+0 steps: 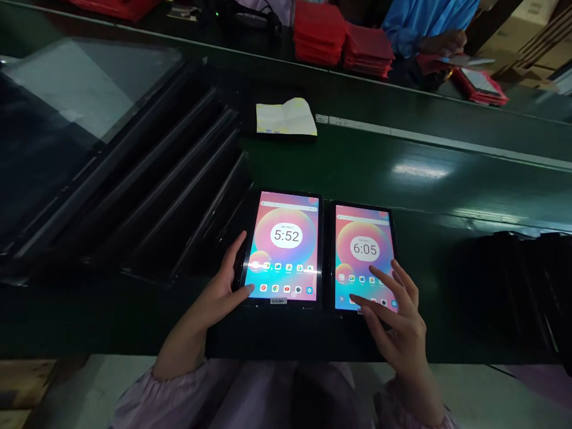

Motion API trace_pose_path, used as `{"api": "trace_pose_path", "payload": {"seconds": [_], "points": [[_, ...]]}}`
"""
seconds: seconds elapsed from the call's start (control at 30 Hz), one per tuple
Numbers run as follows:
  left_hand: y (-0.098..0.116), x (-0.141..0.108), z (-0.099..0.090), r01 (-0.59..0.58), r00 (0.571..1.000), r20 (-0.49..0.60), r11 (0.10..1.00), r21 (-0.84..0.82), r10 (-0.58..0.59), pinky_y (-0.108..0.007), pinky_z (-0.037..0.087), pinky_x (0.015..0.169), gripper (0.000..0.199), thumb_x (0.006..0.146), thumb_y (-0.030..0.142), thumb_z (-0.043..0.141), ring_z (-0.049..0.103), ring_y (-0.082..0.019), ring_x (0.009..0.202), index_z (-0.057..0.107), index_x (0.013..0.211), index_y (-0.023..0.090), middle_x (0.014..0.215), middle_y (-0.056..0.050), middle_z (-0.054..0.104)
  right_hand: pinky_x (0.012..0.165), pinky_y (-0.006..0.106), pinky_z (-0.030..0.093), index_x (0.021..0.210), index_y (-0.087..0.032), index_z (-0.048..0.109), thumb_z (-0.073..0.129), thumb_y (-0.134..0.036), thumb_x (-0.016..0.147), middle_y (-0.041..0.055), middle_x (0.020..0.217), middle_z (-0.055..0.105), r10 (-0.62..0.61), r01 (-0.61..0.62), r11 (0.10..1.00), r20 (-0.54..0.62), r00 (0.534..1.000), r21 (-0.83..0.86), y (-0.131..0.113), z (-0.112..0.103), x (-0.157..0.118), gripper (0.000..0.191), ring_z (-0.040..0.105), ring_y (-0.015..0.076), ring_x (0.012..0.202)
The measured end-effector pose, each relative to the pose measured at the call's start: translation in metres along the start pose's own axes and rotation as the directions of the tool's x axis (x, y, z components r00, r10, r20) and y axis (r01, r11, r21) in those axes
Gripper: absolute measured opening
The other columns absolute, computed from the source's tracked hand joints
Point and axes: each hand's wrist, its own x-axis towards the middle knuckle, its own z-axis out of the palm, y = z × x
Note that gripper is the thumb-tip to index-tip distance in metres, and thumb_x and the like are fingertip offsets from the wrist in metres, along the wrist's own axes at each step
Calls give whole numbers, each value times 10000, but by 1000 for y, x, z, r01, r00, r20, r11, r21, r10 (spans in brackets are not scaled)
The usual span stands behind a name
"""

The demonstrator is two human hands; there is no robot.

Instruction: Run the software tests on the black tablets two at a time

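Two dark-framed tablets lie side by side on the green belt, both lit with a pink and blue home screen. The left tablet [281, 250] shows 5:52, and the right tablet [364, 256] shows 6:05. My left hand [214, 292] rests against the left tablet's lower left corner, its fingers spread along the edge. My right hand [395, 313] lies over the lower right part of the right tablet, with spread fingertips on or just above the screen and hiding some icons.
Several dark glass-fronted tablets [147, 173] lean in a row at the left, and a dark stack [504, 286] sits at the right. A pale paper pad [286, 117] lies on the belt. Beyond, a co-worker's blue sleeve [424, 24] stands near red stacks [319, 33] and cardboard boxes [522, 36].
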Motion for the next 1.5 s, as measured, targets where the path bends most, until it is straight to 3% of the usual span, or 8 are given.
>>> {"api": "trace_pose_path", "payload": {"seconds": [0.37, 0.53, 0.73, 0.87, 1.07, 1.2, 1.33, 1.5], "points": [[5, -3, 5, -1, 998, -60, 987, -163, -9, -481, 271, 1323, 934, 848, 429, 812, 184, -353, 1659, 365, 1666, 366, 1799, -2, 283, 1023, 494, 592, 985, -254, 808, 628, -140, 1007, 81, 1335, 715, -17, 15, 999, -53, 998, -35, 8, -1, 2, 214, 573, 318, 1414], [14, -5, 8, 69, 997, -33, 985, -158, -75, -498, 278, 1320, 955, 878, 419, 791, 190, -348, 1658, 289, 1690, 394, 1797, 2, 287, 990, 484, 614, 990, -253, 803, 621, -136, 1012, 96, 1331, 715, -4, 4, 1000, -48, 999, -8, 6, 5, 1, 218, 588, 310, 1398], [14, -5, 7, 47, 999, -22, 993, -111, -50, -522, 232, 1330, 966, 892, 403, 758, 189, -363, 1656, 245, 1710, 363, 1804, -24, 265, 1012, 554, 594, 963, -262, 804, 625, -302, 1048, 105, 1342, 708, -47, 47, 999, 9, 999, 15, 9, 7, 2, 201, 515, 351, 1468], [12, -4, 6, 33, 999, -14, 994, -104, -34, -536, 223, 1331, 964, 899, 419, 734, 185, -371, 1656, 228, 1716, 343, 1801, -38, 273, 998, 574, 600, 941, -269, 819, 615, -264, 1045, 102, 1335, 713, -42, 42, 999, 9, 999, 6, 10, 9, 2, 230, 534, 365, 1449], [19, -7, 8, 94, 995, -36, 994, -54, -96, -553, 319, 1297, 946, 896, 343, 723, 238, -369, 1643, 242, 1710, 374, 1765, -39, 360, 955, 542, 632, 942, -277, 827, 639, -228, 1019, 82, 1278, 751, -5, 1, 998, -53, 999, -60, 13, 9, 1, 209, 624, 352, 1360], [17, -7, 8, 108, 993, -41, 992, -60, -111, -568, 341, 1288, 982, 875, 388, 748, 240, -388, 1639, 234, 1711, 380, 1763, -46, 365, 965, 521, 631, 1008, -293, 834, 631, -189, 1015, 63, 1257, 762, 47, -69, 985, -136, 990, -159, 27, 1, 3, 228, 659, 333, 1316], [7, -2, 6, 69, 992, -99, 997, -41, -73, -587, 323, 1301, 968, 840, 482, 797, 228, -409, 1640, 331, 1680, 354, 1752, -58, 388, 964, 570, 611, 981, -291, 852, 612, -271, 1040, 81, 1285, 754, 187, -238, 944, -224, 956, -230, 53, -6, 10, 248, 611, 366, 1355], [7, 5, 11, 76, 961, -256, 988, -134, -109, -563, 372, 1287, 688, 846, 528, 810, 337, -381, 1607, 592, 1481, 379, 1619, -45, 578, 1027, 668, 545, 970, -310, 865, 587, -346, 1059, 86, 1391, 703, 201, -240, 942, -180, 963, -234, 77, -1, 24, 295, 512, 401, 1437]]}}
